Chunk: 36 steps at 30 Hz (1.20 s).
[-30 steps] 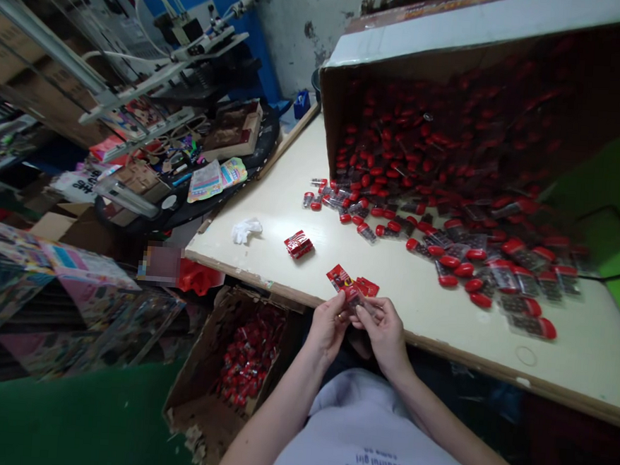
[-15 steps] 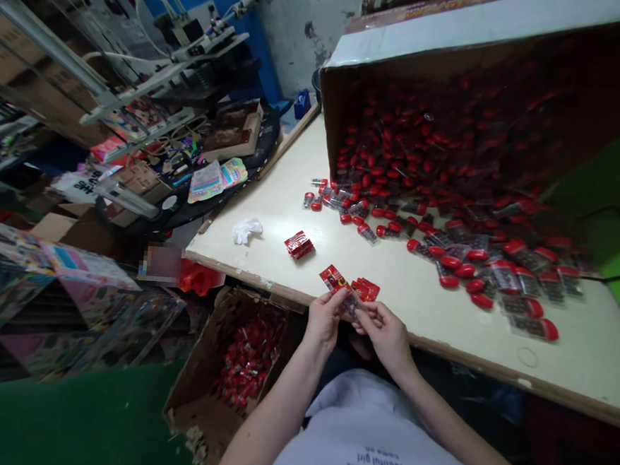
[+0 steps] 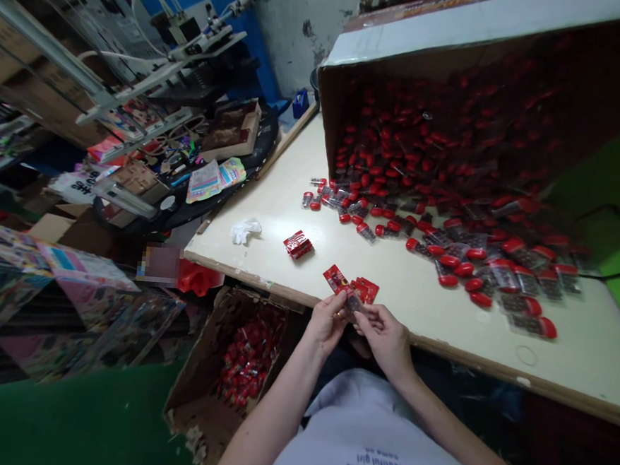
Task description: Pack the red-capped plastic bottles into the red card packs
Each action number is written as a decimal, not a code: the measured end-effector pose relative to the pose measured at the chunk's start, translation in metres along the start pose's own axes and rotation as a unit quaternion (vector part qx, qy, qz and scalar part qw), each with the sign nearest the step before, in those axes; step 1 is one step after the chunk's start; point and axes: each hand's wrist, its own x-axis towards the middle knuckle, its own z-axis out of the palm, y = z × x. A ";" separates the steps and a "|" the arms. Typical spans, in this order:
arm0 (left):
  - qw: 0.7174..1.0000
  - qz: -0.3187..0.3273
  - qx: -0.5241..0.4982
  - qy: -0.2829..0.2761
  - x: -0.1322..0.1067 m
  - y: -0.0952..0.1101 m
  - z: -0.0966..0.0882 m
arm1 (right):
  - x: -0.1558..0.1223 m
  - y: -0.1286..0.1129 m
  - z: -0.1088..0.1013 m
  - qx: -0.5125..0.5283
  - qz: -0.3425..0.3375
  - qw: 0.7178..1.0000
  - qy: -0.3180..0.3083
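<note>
My left hand (image 3: 327,322) and my right hand (image 3: 382,334) meet just over the near edge of the cream table (image 3: 291,203). Together they pinch a small clear packet with a red card (image 3: 341,286) sticking up between the fingertips. Right behind it a few red cards (image 3: 367,289) lie on the table. A small stack of red cards (image 3: 298,245) rests further left. Many clear packets with red caps (image 3: 477,265) spill from a big tipped cardboard box (image 3: 457,108) at the back right.
Below the table edge, left of my arms, an open cardboard box (image 3: 226,375) holds finished red packets. A crumpled white tissue (image 3: 245,229) lies near the table's left corner. A cluttered round stand (image 3: 187,167) and a machine stand at the left.
My hands have shifted slightly, with the packet and red card staying pinched between them. The rest is unchanged.
</note>
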 end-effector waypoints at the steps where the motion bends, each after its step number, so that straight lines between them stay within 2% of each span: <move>1: 1.000 0.002 -0.002 -0.002 0.000 -0.001 0.000 | 0.001 0.002 0.001 0.031 0.021 0.999 -0.007; 6: 1.000 -0.003 0.006 0.011 -0.001 0.000 0.002 | 0.002 0.005 0.002 0.112 0.086 0.990 -0.025; 13: 0.999 -0.026 0.032 -0.034 -0.006 0.006 0.002 | 0.001 -0.001 0.003 0.139 0.106 0.984 -0.020; 19: 0.998 -0.038 0.011 -0.055 -0.005 0.006 0.001 | 0.003 0.004 0.003 0.135 0.090 0.987 -0.020; 24: 1.000 -0.019 0.006 -0.011 0.000 0.001 0.003 | 0.001 0.005 0.005 0.094 0.056 0.994 -0.018; 27: 1.000 -0.011 0.018 -0.020 0.000 0.000 0.003 | 0.000 0.004 0.005 0.107 0.061 0.992 -0.022; 31: 0.997 -0.030 0.028 -0.061 -0.005 0.004 0.002 | 0.001 0.001 0.003 0.173 0.111 0.978 -0.028; 36: 0.992 -0.060 0.039 -0.101 -0.008 0.005 0.002 | 0.004 -0.002 0.000 0.271 0.182 0.944 -0.049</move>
